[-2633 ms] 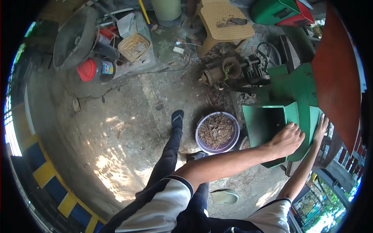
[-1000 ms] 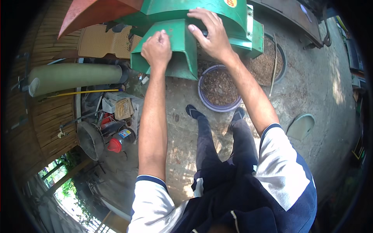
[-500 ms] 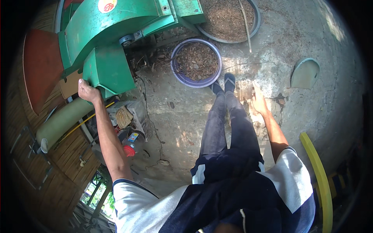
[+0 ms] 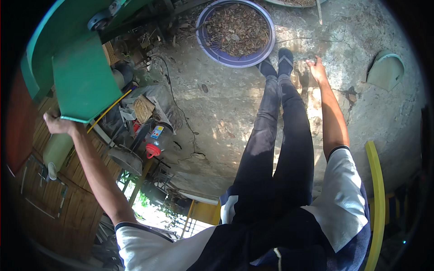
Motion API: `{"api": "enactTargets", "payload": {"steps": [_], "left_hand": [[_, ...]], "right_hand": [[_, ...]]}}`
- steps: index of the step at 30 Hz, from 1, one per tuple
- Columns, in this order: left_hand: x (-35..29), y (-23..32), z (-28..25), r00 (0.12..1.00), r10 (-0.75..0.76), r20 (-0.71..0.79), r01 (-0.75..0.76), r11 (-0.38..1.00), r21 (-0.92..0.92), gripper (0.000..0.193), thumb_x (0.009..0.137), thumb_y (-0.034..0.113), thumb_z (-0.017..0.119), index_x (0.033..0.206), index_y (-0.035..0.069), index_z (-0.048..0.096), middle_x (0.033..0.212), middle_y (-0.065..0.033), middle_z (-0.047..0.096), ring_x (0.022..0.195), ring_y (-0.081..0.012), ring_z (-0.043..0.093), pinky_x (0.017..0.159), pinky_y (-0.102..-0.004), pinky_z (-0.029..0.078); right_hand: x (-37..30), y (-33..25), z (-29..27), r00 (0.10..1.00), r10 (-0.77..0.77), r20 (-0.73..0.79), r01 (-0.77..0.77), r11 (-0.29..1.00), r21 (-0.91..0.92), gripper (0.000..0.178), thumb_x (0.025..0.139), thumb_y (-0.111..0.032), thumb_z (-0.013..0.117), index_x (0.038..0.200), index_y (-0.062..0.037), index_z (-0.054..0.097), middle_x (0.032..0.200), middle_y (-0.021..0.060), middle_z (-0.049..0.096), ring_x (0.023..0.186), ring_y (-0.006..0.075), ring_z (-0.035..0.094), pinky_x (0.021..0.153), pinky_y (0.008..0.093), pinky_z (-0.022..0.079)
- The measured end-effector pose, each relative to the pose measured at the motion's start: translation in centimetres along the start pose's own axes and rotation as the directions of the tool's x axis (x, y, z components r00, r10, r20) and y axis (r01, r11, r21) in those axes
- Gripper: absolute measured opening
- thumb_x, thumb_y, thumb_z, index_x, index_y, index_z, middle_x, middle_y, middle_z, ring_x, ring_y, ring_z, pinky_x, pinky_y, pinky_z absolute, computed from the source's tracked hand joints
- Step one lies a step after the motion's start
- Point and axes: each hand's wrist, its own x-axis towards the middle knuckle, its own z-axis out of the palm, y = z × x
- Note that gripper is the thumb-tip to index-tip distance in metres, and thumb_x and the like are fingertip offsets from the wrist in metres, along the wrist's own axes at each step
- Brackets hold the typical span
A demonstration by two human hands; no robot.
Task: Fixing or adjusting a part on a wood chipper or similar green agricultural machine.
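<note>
At the left, my left hand [image 4: 58,123] is closed on the lower edge of a green metal chute [image 4: 88,81] of a large machine; the fingers are partly hidden. Beside the chute is the machine's rusty red flared part [image 4: 20,122], cut off by the picture's dark rim. My right hand [image 4: 318,71] hangs in the air over the concrete floor, right of my sandalled feet [image 4: 285,62]. Its fingers are apart and nothing is in it. A purple basin [image 4: 270,43] full of dry brown leaf bits stands just ahead of my feet.
A second round container [image 4: 296,3] of brown material, with a stick [image 4: 320,13], is partly visible at the top. A broken pale basin piece [image 4: 386,72] lies right. A red-lidded clear jar [image 4: 156,147], a cable [image 4: 169,86] and clutter lie left. A yellow beam [image 4: 376,203] stands right.
The whole view has shifted, and the machine and basin sit higher in it. My right hand has moved forward, from beside my shins to beside my feet. My left hand stays on the chute's edge.
</note>
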Motion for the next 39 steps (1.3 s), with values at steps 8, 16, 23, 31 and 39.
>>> {"api": "enactTargets", "payload": {"steps": [8,16,23,31,39], "left_hand": [[2.2,-0.9,-4.4,0.879,-0.477,-0.022,0.472,0.875,-0.105,0.035,0.098,0.027,0.055,0.070,0.005,0.057,0.069,-0.0046,0.062,0.056,-0.0163,0.056,0.054,-0.0382,0.051],[-1.8,1.3,-5.7,0.882,-0.470,-0.023,0.469,0.882,-0.040,0.035,0.098,0.026,0.053,0.070,0.006,0.056,0.069,-0.0042,0.060,0.057,-0.0159,0.055,0.055,-0.0377,0.051],[-4.3,3.3,-9.2,0.870,-0.494,-0.001,0.494,0.869,-0.019,0.035,0.098,0.026,0.052,0.069,0.007,0.055,0.069,-0.0038,0.059,0.057,-0.0156,0.054,0.055,-0.0372,0.050],[-7.8,2.5,-11.2,0.869,-0.494,0.018,0.494,0.866,-0.078,0.035,0.099,0.025,0.051,0.068,0.007,0.054,0.069,-0.0034,0.057,0.058,-0.0152,0.053,0.056,-0.0367,0.050],[-7.5,3.6,-13.0,0.916,-0.399,-0.026,0.391,0.907,-0.155,0.035,0.099,0.025,0.050,0.068,0.008,0.053,0.068,-0.0029,0.056,0.058,-0.0148,0.052,0.057,-0.0362,0.049]], "right_hand": [[8.4,-5.7,16.3,0.971,-0.092,0.220,0.073,0.993,0.093,0.094,0.093,-0.054,0.069,0.154,0.0059,0.031,0.134,0.0370,0.060,0.129,0.0489,0.057,0.110,0.0488,0.044],[11.8,-3.1,20.7,0.971,-0.162,0.176,0.102,0.945,0.311,0.040,0.097,-0.029,0.070,0.118,0.0024,0.056,0.102,0.0182,0.071,0.097,0.0291,0.069,0.087,0.0374,0.053],[7.5,4.7,18.0,0.993,-0.045,0.110,-0.004,0.911,0.413,0.027,0.097,-0.018,0.066,0.115,-0.0002,0.057,0.095,0.0109,0.072,0.081,0.0183,0.071,0.077,0.0348,0.056],[2.0,6.1,12.4,0.884,-0.214,-0.417,0.209,0.976,-0.057,0.037,0.099,-0.014,0.060,0.133,-0.0013,0.055,0.117,0.0163,0.065,0.107,0.0317,0.065,0.094,0.0432,0.052],[5.7,-8.1,17.3,0.756,-0.646,-0.110,0.563,0.726,-0.394,0.064,0.096,-0.037,0.067,0.153,-0.0204,0.045,0.162,0.0170,0.036,0.148,0.0418,0.034,0.119,0.0577,0.031]]}}
